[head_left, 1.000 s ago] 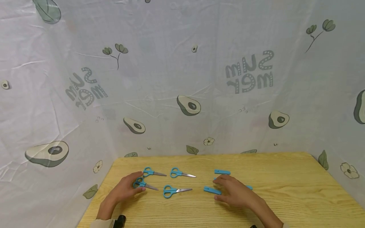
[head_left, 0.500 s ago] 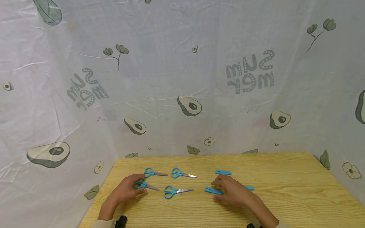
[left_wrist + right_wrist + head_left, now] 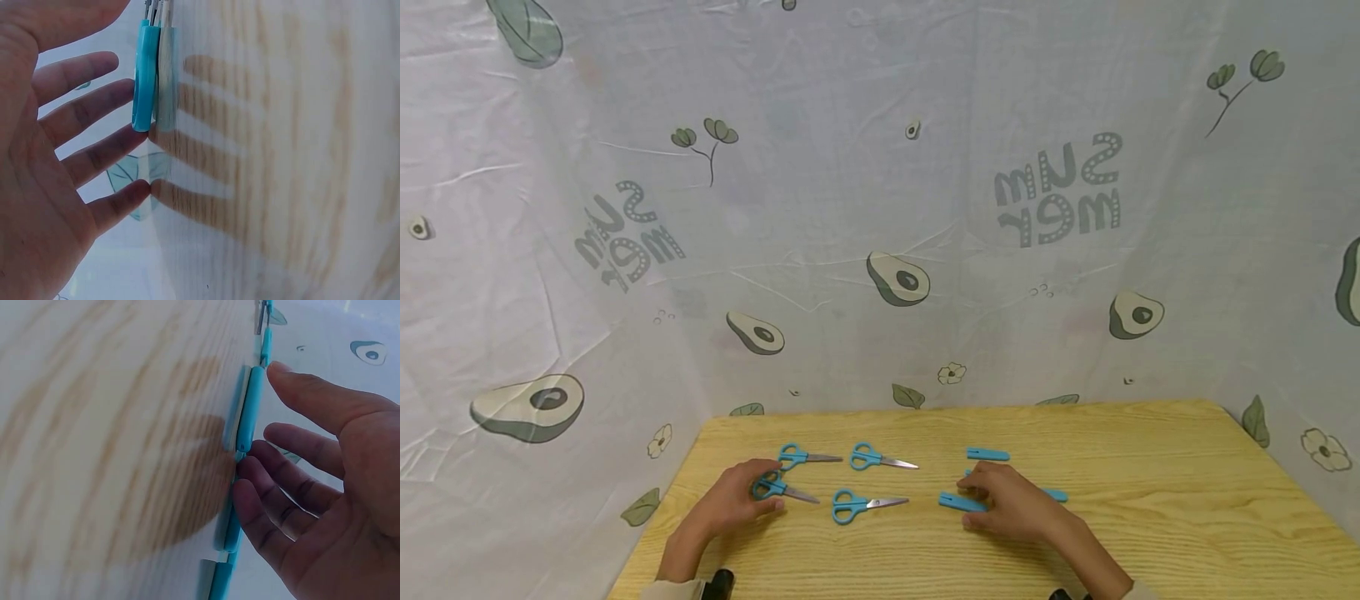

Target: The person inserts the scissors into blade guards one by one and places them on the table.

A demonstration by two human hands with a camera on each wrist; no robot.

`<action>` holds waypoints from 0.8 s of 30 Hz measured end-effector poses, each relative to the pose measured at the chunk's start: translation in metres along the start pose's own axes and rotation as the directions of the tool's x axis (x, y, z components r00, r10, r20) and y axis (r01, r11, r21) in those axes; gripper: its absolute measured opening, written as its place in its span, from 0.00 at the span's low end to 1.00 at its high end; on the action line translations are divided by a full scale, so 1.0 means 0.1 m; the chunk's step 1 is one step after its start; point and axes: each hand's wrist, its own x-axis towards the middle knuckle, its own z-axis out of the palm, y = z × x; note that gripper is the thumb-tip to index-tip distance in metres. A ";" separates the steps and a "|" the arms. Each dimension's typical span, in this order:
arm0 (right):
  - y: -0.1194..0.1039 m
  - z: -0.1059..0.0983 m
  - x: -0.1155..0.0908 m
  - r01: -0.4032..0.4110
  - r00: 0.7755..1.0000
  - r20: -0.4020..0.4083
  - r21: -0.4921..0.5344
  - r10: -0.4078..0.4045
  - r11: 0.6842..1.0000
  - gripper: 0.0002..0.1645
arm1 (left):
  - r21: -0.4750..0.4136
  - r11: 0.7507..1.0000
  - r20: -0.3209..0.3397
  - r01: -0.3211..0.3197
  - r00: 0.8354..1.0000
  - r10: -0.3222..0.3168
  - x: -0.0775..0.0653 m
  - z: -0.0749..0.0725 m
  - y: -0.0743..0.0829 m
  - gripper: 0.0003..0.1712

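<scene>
My left hand (image 3: 733,500) rests at the left of the table, fingers spread and relaxed, beside a pair of scissors (image 3: 797,495) with blue handles. In the left wrist view its fingertips reach the blue scissor handle (image 3: 145,81) without curling round it. More blue-handled scissors lie close by, one behind (image 3: 793,456), one at the back middle (image 3: 867,456) and one in front (image 3: 848,506). My right hand (image 3: 1022,504) hovers low, loosely bent, over slim blue blade covers, one at its thumb side (image 3: 958,502). The right wrist view shows a cover (image 3: 250,409) by its fingertips, not gripped.
Another blue cover (image 3: 988,454) lies behind the right hand, and one more (image 3: 1055,495) pokes out to its right. The wooden table (image 3: 1187,500) ends at a pale patterned curtain (image 3: 820,208) along the back and sides.
The right hand has edged very slightly left over the covers. The left hand and the scissors stay where they were.
</scene>
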 end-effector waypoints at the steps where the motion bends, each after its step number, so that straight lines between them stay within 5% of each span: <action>1: 0.02 0.00 0.00 -0.003 1.000 0.000 0.013 0.003 1.000 0.31 | -0.002 1.000 -0.001 -0.001 1.000 0.001 0.00 0.00 0.00 0.37; 15: 0.18 0.06 0.00 -0.025 1.000 -0.007 0.183 0.027 0.983 0.30 | 0.017 1.000 -0.022 -0.026 0.999 0.026 0.00 0.00 0.00 0.35; 24: 0.16 0.06 0.00 -0.003 1.000 -0.010 0.191 0.005 0.982 0.26 | 0.029 0.997 -0.022 -0.073 0.997 0.074 0.00 0.01 -0.03 0.36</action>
